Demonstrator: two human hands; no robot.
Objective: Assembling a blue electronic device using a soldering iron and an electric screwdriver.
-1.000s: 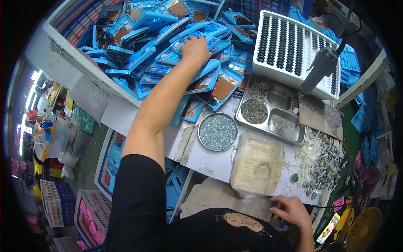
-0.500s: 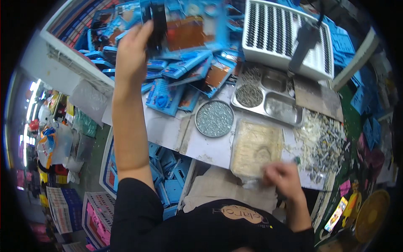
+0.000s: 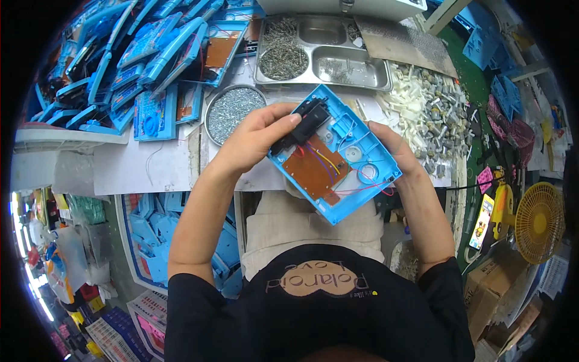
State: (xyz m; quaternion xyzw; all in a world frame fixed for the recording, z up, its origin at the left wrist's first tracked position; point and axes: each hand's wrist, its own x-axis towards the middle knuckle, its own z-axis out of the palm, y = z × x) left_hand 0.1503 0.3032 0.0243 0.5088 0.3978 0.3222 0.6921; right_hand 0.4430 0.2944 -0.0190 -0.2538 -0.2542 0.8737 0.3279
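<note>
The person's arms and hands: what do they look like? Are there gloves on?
No gloves! The left hand and right hand are bare, and no watch or bracelet shows. The forearms are uncovered too. Above them are plain, short black sleeves.

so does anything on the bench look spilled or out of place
On the right of the white bench, small white and silvery parts lie loose, like a spill, whereas small metal pieces sit in a steel compartment tray. That may be deliberate.
</note>
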